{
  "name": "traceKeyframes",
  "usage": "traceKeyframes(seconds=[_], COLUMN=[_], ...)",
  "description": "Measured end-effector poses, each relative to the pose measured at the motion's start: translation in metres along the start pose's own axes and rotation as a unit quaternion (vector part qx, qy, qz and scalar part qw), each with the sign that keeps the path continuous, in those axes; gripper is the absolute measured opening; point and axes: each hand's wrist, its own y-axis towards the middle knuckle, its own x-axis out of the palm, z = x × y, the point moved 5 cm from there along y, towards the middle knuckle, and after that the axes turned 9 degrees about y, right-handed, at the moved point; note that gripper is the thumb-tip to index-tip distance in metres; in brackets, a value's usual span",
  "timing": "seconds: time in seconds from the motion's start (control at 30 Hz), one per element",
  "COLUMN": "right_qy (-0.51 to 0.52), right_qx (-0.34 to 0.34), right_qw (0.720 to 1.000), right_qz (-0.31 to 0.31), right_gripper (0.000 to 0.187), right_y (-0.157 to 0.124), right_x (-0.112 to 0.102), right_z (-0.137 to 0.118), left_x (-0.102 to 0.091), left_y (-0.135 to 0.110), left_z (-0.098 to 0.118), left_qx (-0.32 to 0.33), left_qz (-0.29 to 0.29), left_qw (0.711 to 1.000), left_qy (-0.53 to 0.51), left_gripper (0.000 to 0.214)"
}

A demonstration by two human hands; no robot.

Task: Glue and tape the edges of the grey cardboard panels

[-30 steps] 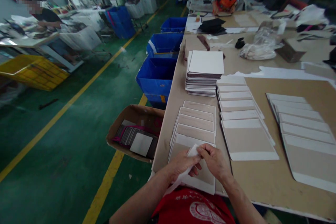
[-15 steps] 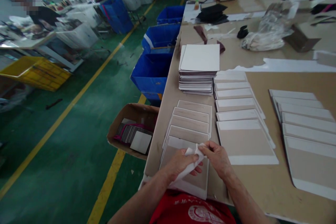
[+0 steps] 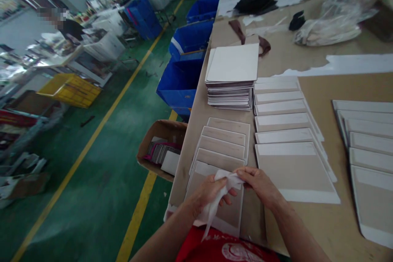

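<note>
Thin white strips (image 3: 213, 209), like tape or backing paper, are held between my hands above the near panels. My left hand (image 3: 209, 193) grips the bunch, its thumb on top and fingers underneath. At the upper right end, my right hand (image 3: 257, 181) pinches the strips between thumb and fingertips. Right below my hands lies a beige panel (image 3: 196, 180) with white bands, the nearest of an overlapping row. To the right, a second row of overlapping beige panels (image 3: 288, 172) has white bands along the edges.
Behind the near row stands a tall stack of panels (image 3: 231, 63). A third row of panels (image 3: 373, 196) lies at the right. Left of the table are a cardboard box (image 3: 153, 129) and blue bins (image 3: 178, 80). A clear plastic bag (image 3: 330, 20) lies farther back.
My right hand has shifted slightly right, drawing the white strip out from the left. A loose strip end now hangs below my left hand. The view has turned a little left.
</note>
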Motion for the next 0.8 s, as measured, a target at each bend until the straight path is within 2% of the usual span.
traceKeyframes(seconds=[0.13,0.23,0.37,0.43,0.6,0.7,0.8], right_qy=[-0.085,-0.079,-0.040,-0.012,0.005,-0.004,-0.015], right_qx=[-0.061,-0.076,-0.057,-0.046,-0.015,-0.014,-0.028], right_qw=[0.989,0.980,0.974,0.976,0.988,0.986,0.986], right_qz=[0.102,0.167,0.214,0.215,0.157,0.167,0.164], right_gripper=[0.030,0.030,0.036,0.035,0.035,0.036,0.035], right_y=[0.008,0.008,0.000,-0.004,-0.009,-0.009,-0.007], right_x=[-0.021,-0.031,-0.035,-0.034,-0.029,-0.026,-0.014], right_z=[-0.002,-0.003,-0.007,-0.009,-0.003,0.003,0.004], left_x=[-0.004,-0.013,-0.030,-0.038,-0.066,-0.082,-0.089], left_y=[0.001,0.000,-0.001,-0.001,-0.002,-0.002,0.002], left_z=[-0.007,-0.008,-0.010,-0.013,-0.027,-0.038,-0.046], left_qx=[-0.025,-0.018,-0.035,-0.042,-0.034,-0.022,-0.007], left_qz=[-0.021,-0.021,-0.004,0.001,0.047,0.066,0.066], left_qw=[0.999,1.000,0.999,0.999,0.997,0.991,0.982], left_qy=[-0.004,0.011,0.010,0.001,-0.050,-0.110,-0.176], left_gripper=[0.056,0.045,0.030,0.027,0.021,0.025,0.028])
